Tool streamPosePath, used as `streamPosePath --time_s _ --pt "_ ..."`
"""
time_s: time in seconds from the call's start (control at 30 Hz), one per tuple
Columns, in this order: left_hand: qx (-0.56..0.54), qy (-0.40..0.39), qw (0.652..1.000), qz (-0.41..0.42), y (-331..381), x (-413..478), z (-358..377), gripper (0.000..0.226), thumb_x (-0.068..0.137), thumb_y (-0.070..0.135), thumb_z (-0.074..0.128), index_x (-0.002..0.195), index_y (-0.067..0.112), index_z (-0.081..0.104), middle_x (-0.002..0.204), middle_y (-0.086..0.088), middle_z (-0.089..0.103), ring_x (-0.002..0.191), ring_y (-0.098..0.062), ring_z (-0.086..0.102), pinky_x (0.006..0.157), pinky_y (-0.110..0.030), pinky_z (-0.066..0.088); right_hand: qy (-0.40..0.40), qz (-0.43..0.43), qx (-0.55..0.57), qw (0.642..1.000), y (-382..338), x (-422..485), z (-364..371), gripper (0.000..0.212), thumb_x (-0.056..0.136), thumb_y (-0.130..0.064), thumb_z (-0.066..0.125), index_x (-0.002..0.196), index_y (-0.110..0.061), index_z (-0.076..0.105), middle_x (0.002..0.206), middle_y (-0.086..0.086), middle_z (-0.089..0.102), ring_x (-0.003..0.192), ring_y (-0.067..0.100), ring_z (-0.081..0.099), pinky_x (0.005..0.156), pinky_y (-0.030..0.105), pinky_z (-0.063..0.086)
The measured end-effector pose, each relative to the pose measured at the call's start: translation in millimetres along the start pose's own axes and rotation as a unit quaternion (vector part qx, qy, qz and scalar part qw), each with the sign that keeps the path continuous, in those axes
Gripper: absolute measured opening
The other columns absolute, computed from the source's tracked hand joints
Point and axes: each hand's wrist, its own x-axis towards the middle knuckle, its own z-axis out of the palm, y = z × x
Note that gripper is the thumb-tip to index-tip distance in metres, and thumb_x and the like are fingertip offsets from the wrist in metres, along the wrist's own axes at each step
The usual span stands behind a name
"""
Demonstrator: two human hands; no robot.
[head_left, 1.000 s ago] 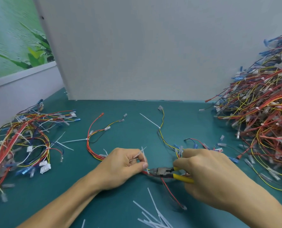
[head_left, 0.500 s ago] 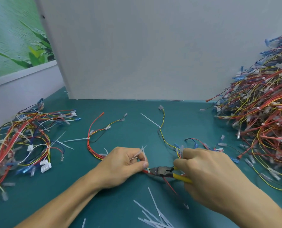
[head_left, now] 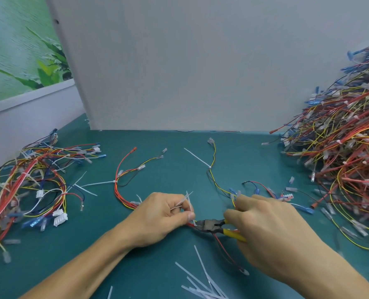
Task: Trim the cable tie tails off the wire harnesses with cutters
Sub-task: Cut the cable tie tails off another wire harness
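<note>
Head view shows your left hand [head_left: 162,216] clenched around the wire harness [head_left: 125,198] you are working on. The thumb and forefinger pinch the red wires at the spot where they meet the tool. A few thin white cable tie tails [head_left: 186,200] stick up from between your curled fingers.

Your right hand [head_left: 271,231] is wrapped around the yellow handles of the cutters [head_left: 209,225]. The dark nose points left and its tip sits just beside your left thumb, against the red wire. Whether the blades are fully closed you cannot tell from this angle. Red and black leads of the same harness trail down toward you under the tool.

The harness loops away across the teal counter [head_left: 149,272]. One long white tail [head_left: 97,184] sticks out to the left from a tie on its red bundle. A second tail [head_left: 196,157] angles up and left from a tie on the yellow-and-black branch farther back.

A scatter of cut-off tails [head_left: 203,283] lies on the counter near your right forearm. A big heap of harnesses [head_left: 347,160] rises on your right. A smaller tangled pile [head_left: 32,175] lies on your left. A plain grey board [head_left: 200,61] stands upright at the back of the counter.
</note>
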Motion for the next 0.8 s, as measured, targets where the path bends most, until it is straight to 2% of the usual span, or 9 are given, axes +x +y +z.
streamPosePath --time_s 0.23,0.4,0.47,0.5,0.57,0.63,0.7,0.77,0.8 --pt "0.004 -0.002 1.000 0.003 0 0 0 0.016 0.090 0.022 0.065 0.074 0.022 0.065 0.046 0.008 0.034 0.047 -0.007 0.029 0.050 -0.018 0.027 0.020 -0.022 -0.012 0.999 2 1 6 0.040 0.030 -0.011 0.084 0.050 -0.019 0.050 0.050 -0.004 0.046 0.040 0.024 0.049 0.032 0.027 0.026" --pt "-0.001 0.008 1.000 0.008 -3 1 1 0.015 0.089 0.023 0.066 0.074 0.021 0.065 0.047 0.008 0.034 0.048 -0.007 0.029 0.049 -0.019 0.027 -0.008 -0.028 0.005 1.000 4 3 7 0.042 0.029 -0.019 0.088 0.049 -0.020 0.050 0.047 -0.005 0.045 0.035 0.026 0.040 0.036 0.025 0.017" --pt "-0.020 0.017 1.000 0.008 -4 1 0 0.014 0.087 0.027 0.067 0.074 0.022 0.064 0.048 0.009 0.035 0.048 -0.007 0.029 0.049 -0.019 0.026 -0.032 -0.039 0.002 0.999 2 3 7 0.031 0.055 -0.026 0.081 0.062 -0.021 0.051 0.062 -0.004 0.052 0.049 0.030 0.043 0.042 0.026 0.021" --pt "-0.039 0.030 0.999 0.006 -3 1 0 0.013 0.084 0.028 0.066 0.073 0.021 0.064 0.049 0.009 0.035 0.049 -0.008 0.029 0.050 -0.020 0.027 -0.027 -0.035 0.018 0.999 3 4 7 0.021 0.072 -0.028 0.069 0.074 -0.021 0.049 0.076 -0.003 0.054 0.062 0.031 0.046 0.046 0.029 0.022" --pt "-0.120 0.080 0.990 0.002 1 2 0 0.012 0.080 0.023 0.060 0.070 0.016 0.060 0.048 0.009 0.038 0.047 -0.009 0.030 0.053 -0.022 0.031 -0.070 -0.003 0.058 0.996 8 5 5 0.011 0.087 -0.033 0.046 0.084 -0.023 0.041 0.094 -0.004 0.053 0.080 0.031 0.048 0.054 0.033 0.029" --pt "-0.266 0.144 0.953 -0.003 9 3 -6 0.007 0.077 0.012 0.052 0.070 0.011 0.051 0.046 0.006 0.039 0.042 -0.011 0.029 0.064 -0.031 0.045 -0.057 0.025 0.133 0.989 11 6 3 0.015 0.089 -0.039 0.041 0.087 -0.024 0.041 0.097 -0.007 0.052 0.088 0.026 0.051 0.065 0.035 0.040" --pt "-0.424 0.166 0.890 0.009 19 2 -21 0.009 0.073 0.008 0.047 0.066 0.012 0.044 0.047 0.001 0.031 0.041 -0.014 0.028 0.068 -0.040 0.052 -0.035 0.050 0.211 0.975 7 10 7 0.020 0.091 -0.047 0.043 0.092 -0.027 0.042 0.097 -0.011 0.051 0.094 0.019 0.052 0.076 0.034 0.044" --pt "-0.519 0.149 0.841 0.034 27 -2 -41 0.017 0.075 0.014 0.050 0.062 0.015 0.037 0.050 0.002 0.027 0.043 -0.015 0.029 0.056 -0.035 0.051 -0.030 0.072 0.270 0.960 -6 15 14 0.029 0.090 -0.058 0.044 0.093 -0.029 0.041 0.095 -0.012 0.051 0.097 0.018 0.051 0.081 0.035 0.044" --pt "-0.538 0.144 0.829 0.040 30 -6 -52 0.022 0.078 0.019 0.048 0.060 0.017 0.035 0.051 0.003 0.027 0.044 -0.015 0.030 0.050 -0.030 0.047 -0.030 0.082 0.273 0.958 -12 17 18 0.034 0.088 -0.062 0.045 0.093 -0.028 0.041 0.095 -0.011 0.052 0.097 0.019 0.052 0.081 0.035 0.045"
